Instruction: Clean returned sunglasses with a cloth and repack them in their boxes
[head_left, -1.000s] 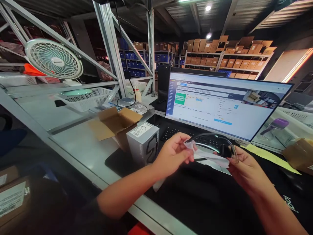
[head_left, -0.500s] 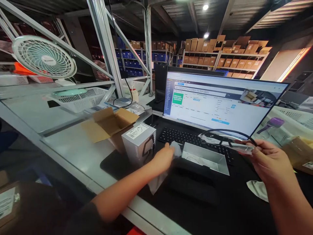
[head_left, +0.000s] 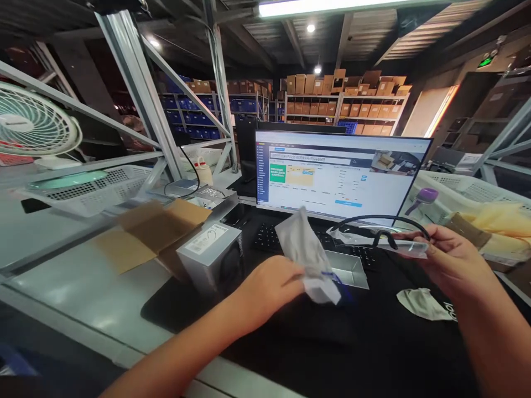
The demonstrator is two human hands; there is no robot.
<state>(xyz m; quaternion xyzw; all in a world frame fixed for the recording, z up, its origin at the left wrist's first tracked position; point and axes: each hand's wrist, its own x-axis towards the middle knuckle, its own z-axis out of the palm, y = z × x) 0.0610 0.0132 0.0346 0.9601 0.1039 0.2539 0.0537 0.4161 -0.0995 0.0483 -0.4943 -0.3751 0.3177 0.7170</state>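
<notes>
My left hand [head_left: 269, 290] is closed on a white pouch [head_left: 305, 254] that it holds up over the black desk mat [head_left: 332, 337]. Off to the right, my right hand [head_left: 450, 260] grips a black neckband headset [head_left: 379, 221] partly wrapped in clear plastic, holding it level in front of the monitor [head_left: 338, 174]. Between the hands lies a shallow grey tray [head_left: 346, 268] beside the black keyboard [head_left: 269, 237]. A grey product box [head_left: 209, 249] stands just left of my left hand.
An open cardboard box [head_left: 155, 226] sits behind the grey box. A crumpled grey cloth [head_left: 421, 304] lies on the mat under my right hand. White baskets [head_left: 89, 188] and a white fan [head_left: 31, 124] stand at the left; another basket [head_left: 468, 190] with items is at the right.
My hands separated: the right carried the headset to the right, the left dropped to the mat, took the white pouch and lifted it. The view swung to the right.
</notes>
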